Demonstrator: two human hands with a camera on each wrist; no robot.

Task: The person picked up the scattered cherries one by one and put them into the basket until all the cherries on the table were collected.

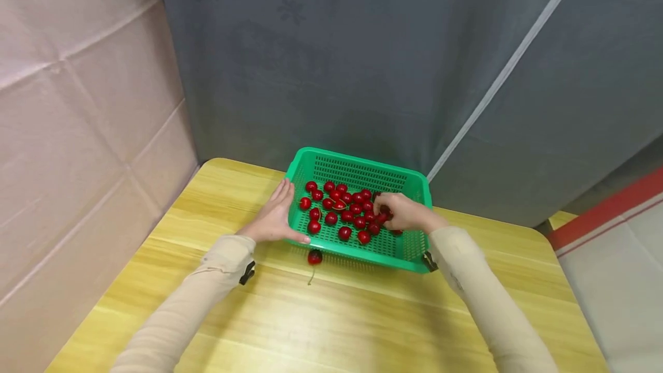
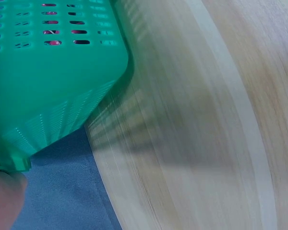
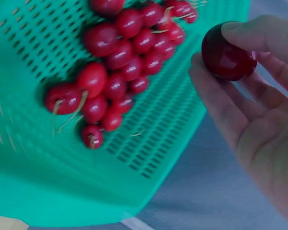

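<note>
A green plastic basket [image 1: 357,253] holds many red cherries [image 1: 345,233], some with stems. My left hand [image 1: 274,214] lies at the basket's left front corner. Its straight fingers touch the left side and its thumb reaches over the front rim. In the left wrist view a bit of that hand [image 2: 5,199] touches the rim. Over the right part of the basket, my right hand [image 1: 406,212] pinches a dark red cherry [image 3: 228,55] between thumb and fingers, above the other cherries.
One cherry [image 1: 314,257] with a stem lies outside, in front of the basket, on the wooden table [image 1: 331,327]. Behind the table hangs a grey cloth [image 1: 321,73]. A pale covered wall [image 1: 77,131] stands on the left, and a red-edged white panel [image 1: 621,246] on the right.
</note>
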